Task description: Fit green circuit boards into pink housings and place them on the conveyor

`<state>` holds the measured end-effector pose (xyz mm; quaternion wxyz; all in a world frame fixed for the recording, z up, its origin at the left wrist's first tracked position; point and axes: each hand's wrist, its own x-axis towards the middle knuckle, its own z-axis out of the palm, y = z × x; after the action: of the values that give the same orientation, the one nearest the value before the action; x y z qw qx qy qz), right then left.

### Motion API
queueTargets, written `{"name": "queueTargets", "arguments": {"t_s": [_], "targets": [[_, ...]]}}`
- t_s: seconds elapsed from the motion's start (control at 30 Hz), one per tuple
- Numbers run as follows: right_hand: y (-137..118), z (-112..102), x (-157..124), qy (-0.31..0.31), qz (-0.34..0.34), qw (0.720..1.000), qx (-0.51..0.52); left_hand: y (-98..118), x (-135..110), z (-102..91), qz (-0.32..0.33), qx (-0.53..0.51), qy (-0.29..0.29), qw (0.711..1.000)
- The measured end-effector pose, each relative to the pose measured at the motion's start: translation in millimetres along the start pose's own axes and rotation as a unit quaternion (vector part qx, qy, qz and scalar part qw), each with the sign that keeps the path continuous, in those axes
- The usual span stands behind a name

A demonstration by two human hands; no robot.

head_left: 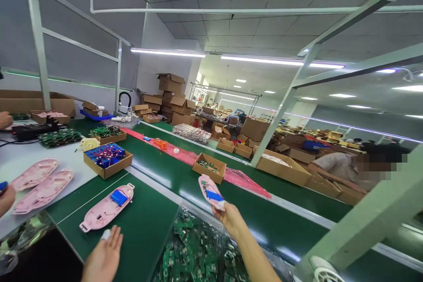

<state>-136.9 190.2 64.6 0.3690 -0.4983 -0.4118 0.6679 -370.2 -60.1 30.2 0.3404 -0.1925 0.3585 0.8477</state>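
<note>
Assembly work at a green-topped table (145, 216). The right hand (228, 215) grasped an elongated pink plastic shell (204, 181) by its near end, raised before a shallow brown cardboard box (216, 177) of circuit boards. The rim hold presumably left the hollow side, with its blue rectangular pack (214, 195), open to view. The left hand (103, 255) was empty—palm upturned, fingers extended, a white cover (105, 234) on one fingertip, perhaps to protect the parts. It lay just beside a second pink plastic shell (95, 216), set hollow side up, likely so that its own blue pack (119, 198) stayed seated. Whether this hand touched the table could not be told. A brown cardboard tray (110, 170) of blue packs with red wires stood beyond that shell, probably for short reaches. Green circuit boards (185, 242) in clear plastic lay between the hands—loosely heaped, perhaps as bulk stock.
</note>
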Motion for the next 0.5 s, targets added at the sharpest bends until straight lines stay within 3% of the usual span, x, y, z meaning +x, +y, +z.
{"name": "queueTargets", "arguments": {"t_s": [0.1, 0.2, 0.37, 0.5], "targets": [[-17.1, -21.0, 40.8, 0.115, 0.02, 0.993, -0.03, 23.3, 38.3, 0.6, -0.028, -0.007, 0.03, 0.999], [-17.2, -38.6, 61.1, 0.179, 0.025, 0.98, -0.081, 36.9, 68.6, 15.9, -0.046, -0.017, 0.042, 0.998], [-13.9, -61.9, 62.9, 0.194, 0.002, 0.949, -0.248, 44.1, 89.6, 32.0, -0.016, -0.027, 0.065, 0.997], [-22.4, -65.3, 46.6, 0.17, -0.084, 0.876, -0.443, 37.9, 83.7, 23.1, 0.034, -0.021, 0.034, 0.999]]}}
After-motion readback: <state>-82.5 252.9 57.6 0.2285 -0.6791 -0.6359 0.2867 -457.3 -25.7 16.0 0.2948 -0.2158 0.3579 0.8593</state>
